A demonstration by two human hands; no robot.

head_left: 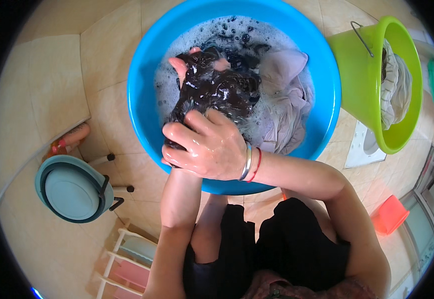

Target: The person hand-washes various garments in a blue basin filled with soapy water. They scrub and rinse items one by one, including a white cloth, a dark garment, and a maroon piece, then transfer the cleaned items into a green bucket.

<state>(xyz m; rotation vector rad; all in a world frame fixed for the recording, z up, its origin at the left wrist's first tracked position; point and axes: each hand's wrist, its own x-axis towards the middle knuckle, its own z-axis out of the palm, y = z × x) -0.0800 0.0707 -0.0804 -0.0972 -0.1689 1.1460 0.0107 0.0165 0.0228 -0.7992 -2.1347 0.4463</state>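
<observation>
A blue plastic basin holds soapy water and foam. A wet dark garment lies stretched over my left hand, of which only the fingertips show at the garment's far end. My right hand, with a silver bangle and a red string at the wrist, crosses over my left forearm. It grips the near end of the dark garment at the basin's front. A pale grey garment soaks beside it on the right.
A green bucket with striped cloth inside stands to the right of the basin. A teal round stool is at the left, a white rack at the lower left, an orange object at the lower right. The floor is beige tile.
</observation>
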